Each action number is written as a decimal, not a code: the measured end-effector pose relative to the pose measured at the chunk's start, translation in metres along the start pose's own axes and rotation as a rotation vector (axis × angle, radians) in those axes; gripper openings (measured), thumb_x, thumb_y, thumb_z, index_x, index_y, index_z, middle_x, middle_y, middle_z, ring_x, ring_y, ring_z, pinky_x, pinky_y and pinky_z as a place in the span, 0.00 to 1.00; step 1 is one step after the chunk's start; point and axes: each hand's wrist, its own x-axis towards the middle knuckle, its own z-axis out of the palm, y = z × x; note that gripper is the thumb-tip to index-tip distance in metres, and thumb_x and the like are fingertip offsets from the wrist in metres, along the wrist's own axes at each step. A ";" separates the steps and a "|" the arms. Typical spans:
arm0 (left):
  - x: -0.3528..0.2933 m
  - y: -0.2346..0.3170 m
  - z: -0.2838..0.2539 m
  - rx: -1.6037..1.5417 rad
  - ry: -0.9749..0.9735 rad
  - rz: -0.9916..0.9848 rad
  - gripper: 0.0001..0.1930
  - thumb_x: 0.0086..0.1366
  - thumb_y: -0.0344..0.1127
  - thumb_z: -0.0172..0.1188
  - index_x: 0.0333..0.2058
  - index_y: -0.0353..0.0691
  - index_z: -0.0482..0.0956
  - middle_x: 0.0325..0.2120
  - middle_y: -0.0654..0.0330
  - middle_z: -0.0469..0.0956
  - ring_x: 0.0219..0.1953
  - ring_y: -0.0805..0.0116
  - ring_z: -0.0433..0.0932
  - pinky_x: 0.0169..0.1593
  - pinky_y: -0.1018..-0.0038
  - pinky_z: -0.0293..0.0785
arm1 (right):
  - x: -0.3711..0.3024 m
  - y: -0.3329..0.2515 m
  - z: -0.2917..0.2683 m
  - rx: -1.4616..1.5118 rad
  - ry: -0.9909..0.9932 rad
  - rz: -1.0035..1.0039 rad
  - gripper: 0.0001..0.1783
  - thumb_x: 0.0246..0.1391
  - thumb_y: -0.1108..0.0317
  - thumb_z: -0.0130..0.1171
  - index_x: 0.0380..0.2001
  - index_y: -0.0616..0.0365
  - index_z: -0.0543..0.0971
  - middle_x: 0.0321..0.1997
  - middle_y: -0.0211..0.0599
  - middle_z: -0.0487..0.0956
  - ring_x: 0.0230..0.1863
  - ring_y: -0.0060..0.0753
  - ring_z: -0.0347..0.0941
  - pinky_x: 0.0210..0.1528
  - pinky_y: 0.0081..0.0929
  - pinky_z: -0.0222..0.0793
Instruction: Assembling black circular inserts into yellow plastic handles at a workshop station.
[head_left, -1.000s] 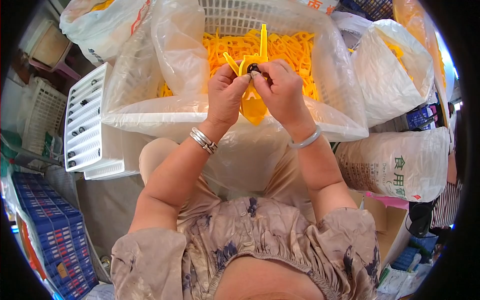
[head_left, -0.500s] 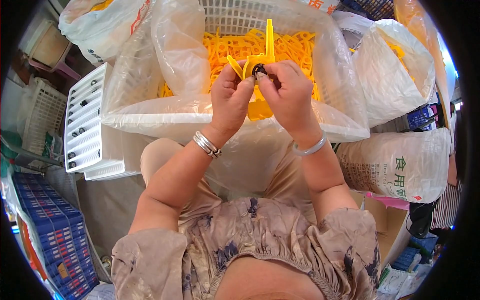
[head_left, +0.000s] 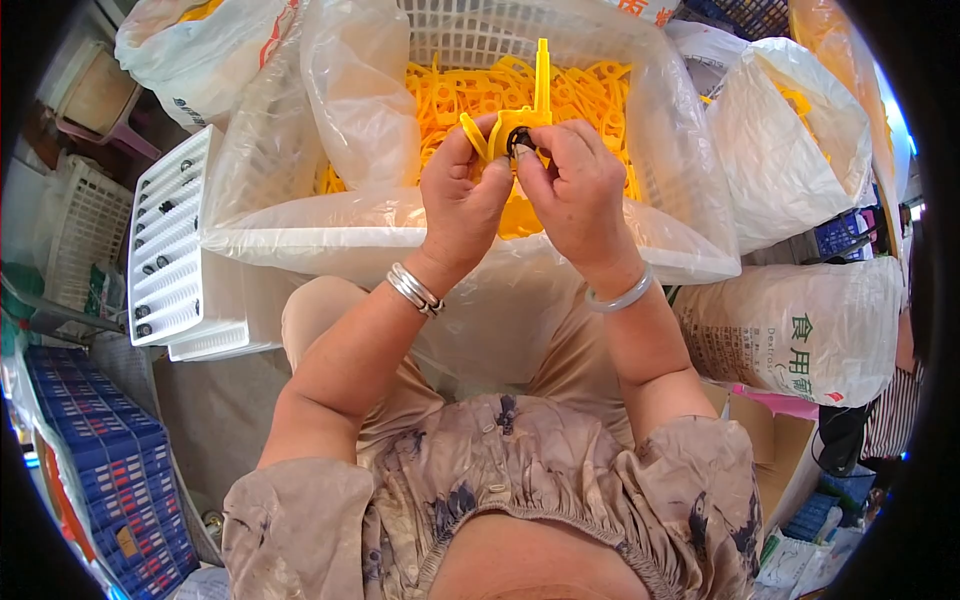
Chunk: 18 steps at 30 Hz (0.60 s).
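Note:
Over the near rim of a plastic-lined crate (head_left: pixel 400 238), both hands meet at a yellow plastic part (head_left: pixel 541 85) with a long upright prong. My left hand (head_left: pixel 462 192) is closed around the part's left side, thumb up against it. A small black ring-shaped piece (head_left: pixel 519 141) sits at the part's middle, pinched by the thumb and fingers of my right hand (head_left: pixel 575 190). Whether the ring is seated in the yellow part I cannot tell. Below the hands shows a lower yellow section (head_left: pixel 518 218). Many loose yellow parts (head_left: pixel 470 95) fill the crate behind them.
A white ribbed tray (head_left: pixel 170 240) with several black rings stands at the left. Blue patterned boxes (head_left: pixel 110 470) are stacked lower left. Open white sacks (head_left: pixel 790 150) and a printed full sack (head_left: pixel 790 330) stand on the right, near a cardboard box (head_left: pixel 755 440).
The yellow part has shifted and turned slightly to the right. My left thumb has drawn back a little from the black ring, while my right fingers stay on it.

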 end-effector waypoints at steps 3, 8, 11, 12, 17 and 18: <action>-0.001 0.002 0.002 -0.039 0.020 -0.001 0.16 0.55 0.20 0.48 0.44 0.29 0.66 0.38 0.60 0.71 0.40 0.76 0.70 0.45 0.81 0.67 | 0.000 -0.002 0.000 0.023 -0.004 0.027 0.06 0.38 0.80 0.57 0.24 0.64 0.73 0.22 0.39 0.72 0.20 0.32 0.68 0.21 0.23 0.64; 0.001 0.004 0.000 -0.073 -0.001 -0.018 0.13 0.56 0.21 0.50 0.42 0.31 0.67 0.36 0.61 0.72 0.38 0.77 0.70 0.44 0.81 0.68 | 0.001 0.000 -0.002 0.050 -0.044 0.053 0.05 0.38 0.79 0.56 0.23 0.64 0.73 0.21 0.39 0.71 0.20 0.33 0.68 0.22 0.25 0.64; 0.003 0.004 -0.001 -0.103 0.004 -0.036 0.12 0.56 0.21 0.50 0.41 0.32 0.67 0.35 0.62 0.72 0.37 0.77 0.71 0.43 0.81 0.68 | 0.002 0.002 -0.002 0.059 -0.065 0.044 0.04 0.39 0.79 0.56 0.23 0.64 0.73 0.20 0.39 0.71 0.21 0.34 0.68 0.22 0.26 0.63; 0.003 0.003 -0.001 -0.102 0.005 -0.036 0.12 0.56 0.21 0.50 0.41 0.32 0.67 0.35 0.62 0.72 0.37 0.77 0.71 0.43 0.81 0.68 | 0.002 0.002 -0.002 0.058 -0.061 0.034 0.04 0.39 0.79 0.56 0.23 0.64 0.73 0.20 0.39 0.71 0.21 0.35 0.68 0.23 0.27 0.63; 0.006 0.001 -0.002 -0.072 0.016 -0.053 0.12 0.56 0.22 0.50 0.41 0.32 0.68 0.35 0.61 0.72 0.37 0.77 0.71 0.42 0.81 0.68 | 0.000 0.006 0.001 0.062 -0.090 0.042 0.04 0.40 0.76 0.57 0.23 0.61 0.72 0.22 0.41 0.71 0.24 0.43 0.69 0.24 0.35 0.65; 0.006 0.000 -0.003 -0.072 0.016 -0.052 0.12 0.56 0.22 0.50 0.41 0.32 0.68 0.35 0.61 0.72 0.37 0.77 0.71 0.42 0.81 0.68 | -0.001 0.007 0.001 0.064 -0.093 0.032 0.05 0.40 0.76 0.57 0.24 0.61 0.73 0.22 0.41 0.71 0.25 0.43 0.69 0.24 0.34 0.66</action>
